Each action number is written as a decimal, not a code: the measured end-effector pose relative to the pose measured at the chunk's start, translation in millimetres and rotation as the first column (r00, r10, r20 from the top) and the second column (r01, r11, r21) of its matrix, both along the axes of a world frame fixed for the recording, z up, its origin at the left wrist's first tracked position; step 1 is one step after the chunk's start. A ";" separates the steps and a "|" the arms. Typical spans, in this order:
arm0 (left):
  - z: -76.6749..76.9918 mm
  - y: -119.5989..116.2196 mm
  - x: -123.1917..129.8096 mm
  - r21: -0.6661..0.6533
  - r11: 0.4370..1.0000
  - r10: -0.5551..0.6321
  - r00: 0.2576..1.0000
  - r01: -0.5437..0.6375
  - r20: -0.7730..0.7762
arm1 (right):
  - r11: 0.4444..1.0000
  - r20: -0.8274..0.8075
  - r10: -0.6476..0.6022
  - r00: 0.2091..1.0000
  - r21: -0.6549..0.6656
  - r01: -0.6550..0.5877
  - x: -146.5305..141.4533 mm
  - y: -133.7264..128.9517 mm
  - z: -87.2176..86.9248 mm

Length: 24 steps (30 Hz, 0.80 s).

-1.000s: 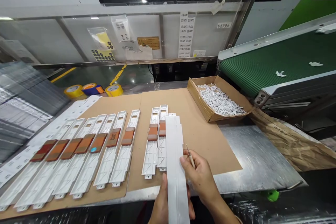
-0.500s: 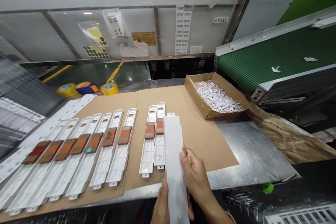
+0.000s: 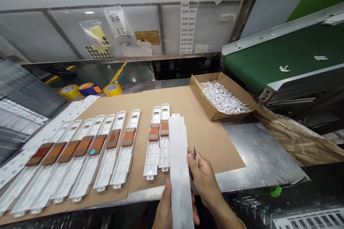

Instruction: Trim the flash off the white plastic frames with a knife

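A long white plastic panel (image 3: 177, 164) stands tilted up in front of me, its smooth side facing me. My left hand (image 3: 164, 207) is closed around its lower part, with the thumb at the left edge and fingertips showing at the right. My right hand (image 3: 204, 177) is at the panel's right edge, pinching a small knife (image 3: 195, 152) with a thin pointed blade; most of its handle is hidden. Two white panels (image 3: 152, 157) with orange-brown blocks (image 3: 154, 132) across them lie just beyond, partly behind the held panel.
Several similar panels (image 3: 122, 166) lie in a row at left on cardboard (image 3: 204, 139). A cardboard box (image 3: 200, 93) of small white pieces (image 3: 224, 96) stands at back right, beside a green conveyor belt (image 3: 295, 57). Tape rolls (image 3: 113, 89) sit at the back left.
My right hand has shifted slightly right and down, off the panel's edge, and the blade now points more upright. The held panel has barely moved.
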State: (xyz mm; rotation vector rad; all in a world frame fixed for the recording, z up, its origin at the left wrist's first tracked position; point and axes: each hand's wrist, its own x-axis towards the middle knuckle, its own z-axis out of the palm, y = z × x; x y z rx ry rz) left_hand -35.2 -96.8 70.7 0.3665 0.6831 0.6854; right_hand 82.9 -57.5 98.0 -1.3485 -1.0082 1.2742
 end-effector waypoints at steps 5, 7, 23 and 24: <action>-2.2 1.4 -1.0 0.012 1.000 -0.012 0.999 0.011 0.034 | 0.996 -0.068 -0.027 0.997 -0.091 0.021 7.7 -10.6 2.4; -3.4 2.2 -0.7 0.020 1.000 -0.011 0.999 0.010 0.038 | 0.996 -0.087 -0.018 0.996 -0.086 0.010 13.0 -18.2 -0.2; 41.3 83.1 -43.8 0.058 0.898 0.417 0.887 -0.435 0.198 | 0.912 0.358 0.373 0.856 0.027 -0.409 15.4 -87.7 1.5; 39.2 83.6 -44.0 0.059 0.892 0.426 0.878 -0.448 0.219 | 0.907 0.371 0.381 0.847 0.025 -0.420 12.1 -89.0 -1.1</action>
